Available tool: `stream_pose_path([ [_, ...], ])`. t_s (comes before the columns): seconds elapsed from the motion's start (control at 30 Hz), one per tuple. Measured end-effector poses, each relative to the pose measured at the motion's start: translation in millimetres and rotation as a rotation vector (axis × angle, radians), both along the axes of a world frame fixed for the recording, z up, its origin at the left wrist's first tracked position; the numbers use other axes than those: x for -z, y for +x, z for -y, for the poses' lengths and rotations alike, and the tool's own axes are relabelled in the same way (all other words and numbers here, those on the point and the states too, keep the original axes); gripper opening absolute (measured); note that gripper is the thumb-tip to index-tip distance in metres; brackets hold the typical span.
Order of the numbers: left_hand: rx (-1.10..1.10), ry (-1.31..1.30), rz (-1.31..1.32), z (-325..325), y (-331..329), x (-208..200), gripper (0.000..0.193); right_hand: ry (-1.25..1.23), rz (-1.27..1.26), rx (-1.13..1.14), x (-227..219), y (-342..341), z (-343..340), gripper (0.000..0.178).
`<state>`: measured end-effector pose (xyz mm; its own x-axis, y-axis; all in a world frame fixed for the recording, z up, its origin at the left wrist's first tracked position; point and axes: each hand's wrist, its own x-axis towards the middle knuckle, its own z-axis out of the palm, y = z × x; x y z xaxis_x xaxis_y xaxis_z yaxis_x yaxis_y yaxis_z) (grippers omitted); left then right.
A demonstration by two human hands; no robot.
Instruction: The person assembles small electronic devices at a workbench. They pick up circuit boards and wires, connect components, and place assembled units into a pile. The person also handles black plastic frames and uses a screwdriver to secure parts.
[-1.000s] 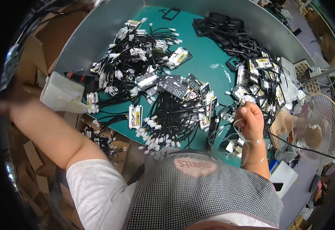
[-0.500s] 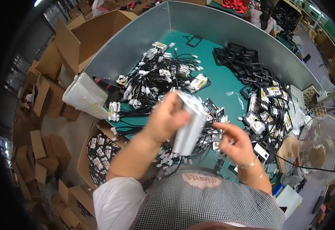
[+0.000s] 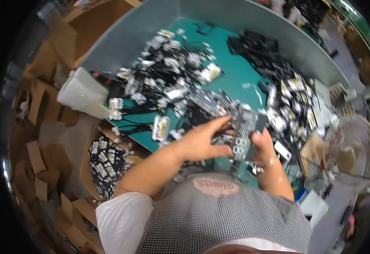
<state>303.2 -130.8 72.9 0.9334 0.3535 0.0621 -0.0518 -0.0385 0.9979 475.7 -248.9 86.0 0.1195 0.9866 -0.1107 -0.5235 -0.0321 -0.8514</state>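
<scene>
both hands meet over the near edge of the green-topped work table [image 3: 240, 80]. the left hand [image 3: 202, 142] reaches in from the left with fingers spread and curled against a flat grey-and-black rectangular pack [image 3: 245, 133], which stands roughly upright between the two hands. the right hand [image 3: 263, 146] is clenched around the pack's right side, thumb on top. the pack is blurred, so its surface detail cannot be told.

the table top carries a wide heap of small white plugs on black cables [image 3: 168, 76], spread across its left and middle, and a second heap of bagged cable bundles [image 3: 293, 101] to the right. a pile of dark black parts [image 3: 261, 51] lies at the far side. a grey curved wall [image 3: 236, 17] rims the table's far edge.

below the table's left corner, an open brown cardboard box [image 3: 87, 169] holds more bundled black cables with white tags [image 3: 104, 163], filling it nearly to the rim. a white plastic bag [image 3: 81, 91] sits by the table's left edge. flat brown cardboard pieces [image 3: 37, 156] lie about the floor at left, and a wire-caged fan [image 3: 354, 148] stands at the right.
</scene>
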Motion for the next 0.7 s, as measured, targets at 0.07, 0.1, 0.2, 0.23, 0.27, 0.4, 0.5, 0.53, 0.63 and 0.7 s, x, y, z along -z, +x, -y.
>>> stream_pose_path([
  [0.07, 0.149, 0.039, -0.18, -5.0, -1.4, -1.7, 0.093, -0.029, -0.01, -0.057, 16.6, 10.0, 3.9, 0.064],
  [0.1, 0.117, 0.072, -0.121, -1.9, 0.9, -4.0, 0.093, -0.034, -0.021, -0.09, 18.4, 13.0, 4.4, 0.062],
  [0.2, 0.18, -0.326, -0.086, 9.2, 9.5, 1.9, 0.091, 0.039, -0.024, -0.188, 21.9, 15.8, 5.5, 0.054],
  [0.23, 0.183, -0.366, -0.102, 12.9, 9.3, 12.6, 0.081, 0.015, 0.057, -0.189, 23.7, 20.1, 8.7, 0.053],
  [0.27, 0.183, -0.396, -0.12, 12.8, 9.1, 17.5, 0.072, -0.001, 0.138, -0.192, 24.3, 23.5, 8.3, 0.052],
  [0.4, 0.143, -0.443, -0.399, 6.2, 7.6, 29.4, 0.039, -0.238, 0.452, -0.058, 31.7, 41.8, 2.6, 0.051],
  [0.5, 0.033, -0.402, -0.386, 7.5, 11.2, 36.4, 0.035, -0.203, 0.4, 0.132, 31.3, 35.3, 2.5, 0.038],
  [0.53, -0.008, -0.405, -0.373, 8.0, 12.2, 37.8, 0.036, -0.212, 0.397, 0.184, 26.2, 36.4, 3.4, 0.033],
  [0.63, -0.02, -0.712, -0.257, 5.5, 9.1, 42.8, 0.051, -0.204, 0.323, 0.331, 18.0, 57.1, 12.6, 0.026],
  [0.7, -0.051, -0.877, -0.113, 0.3, 9.7, 53.7, 0.055, -0.134, 0.311, 0.494, 18.0, 70.3, 15.8, 0.022],
])
